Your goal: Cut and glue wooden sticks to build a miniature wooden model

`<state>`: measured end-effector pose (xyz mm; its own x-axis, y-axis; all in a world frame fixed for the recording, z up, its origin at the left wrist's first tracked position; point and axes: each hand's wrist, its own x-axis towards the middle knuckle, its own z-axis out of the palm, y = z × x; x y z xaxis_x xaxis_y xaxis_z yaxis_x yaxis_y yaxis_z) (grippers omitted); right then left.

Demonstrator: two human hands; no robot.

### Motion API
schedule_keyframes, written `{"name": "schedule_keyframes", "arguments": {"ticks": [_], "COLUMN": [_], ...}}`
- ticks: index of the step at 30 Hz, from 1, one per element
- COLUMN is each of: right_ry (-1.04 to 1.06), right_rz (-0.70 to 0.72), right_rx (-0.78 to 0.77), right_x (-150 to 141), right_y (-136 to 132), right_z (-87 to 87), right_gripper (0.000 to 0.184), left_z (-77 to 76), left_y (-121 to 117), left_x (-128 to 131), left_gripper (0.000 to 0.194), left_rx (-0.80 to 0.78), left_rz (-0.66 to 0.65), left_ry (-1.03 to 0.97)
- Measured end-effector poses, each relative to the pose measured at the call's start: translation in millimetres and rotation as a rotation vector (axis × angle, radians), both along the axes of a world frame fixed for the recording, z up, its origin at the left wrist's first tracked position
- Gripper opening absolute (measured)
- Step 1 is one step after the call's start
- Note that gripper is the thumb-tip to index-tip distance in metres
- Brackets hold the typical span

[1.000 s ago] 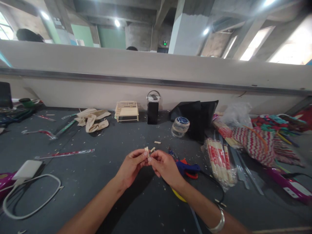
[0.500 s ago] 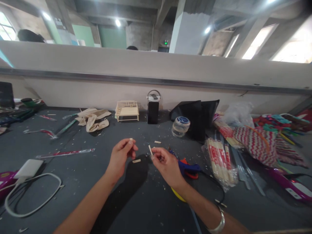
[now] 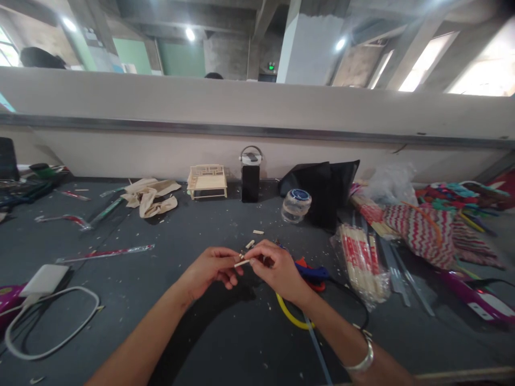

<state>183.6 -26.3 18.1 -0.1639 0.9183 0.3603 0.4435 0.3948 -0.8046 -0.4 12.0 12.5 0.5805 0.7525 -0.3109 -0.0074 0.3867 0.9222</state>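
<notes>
My left hand (image 3: 213, 269) pinches a tiny pale wooden piece (image 3: 241, 255) between thumb and forefinger. Right beside it, my right hand (image 3: 276, 268) grips a short wooden stick (image 3: 242, 263) by one end. The stick's free end points left and meets the left fingertips. Another small wooden bit (image 3: 250, 244) shows just behind the right fingers; whether it is held or lies on the table I cannot tell. Farther back a loose wooden strip (image 3: 258, 232) rests on the dark table. A blue tool with a black cord (image 3: 316, 272) lies partly hidden behind my right hand.
A miniature wooden bench (image 3: 207, 182), a phone (image 3: 250, 184) and a lidded jar (image 3: 296, 206) stand at the back. Bagged wooden sticks (image 3: 360, 262) and metal strips lie right. A crumpled cloth (image 3: 151, 197), a white adapter (image 3: 45, 280) and its cable lie left.
My hands have come together, with the stick brought from upright to nearly level against the left fingertips. A wooden bit between the hands is no longer visible where it lay. The view has shifted slightly.
</notes>
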Motion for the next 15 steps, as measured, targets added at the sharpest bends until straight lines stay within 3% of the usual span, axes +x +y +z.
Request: {"name": "schedule_keyframes", "arguments": {"ticks": [8, 15], "right_ry": [-0.048, 0.004], "right_rz": [0.037, 0.004], "right_rx": [-0.075, -0.162], "right_x": [0.2, 0.3], "right_y": [0.5, 2.0], "right_z": [-2.2, -4.7], "right_gripper": [0.023, 0.013], "left_z": [-0.6, -0.6], "left_y": [1.1, -0.3], "left_x": [0.6, 0.6], "left_gripper": [0.020, 0.017], "left_rx": [-0.061, -0.074], "left_rz": [-0.011, -0.099], "left_ry": [-0.019, 0.009]}}
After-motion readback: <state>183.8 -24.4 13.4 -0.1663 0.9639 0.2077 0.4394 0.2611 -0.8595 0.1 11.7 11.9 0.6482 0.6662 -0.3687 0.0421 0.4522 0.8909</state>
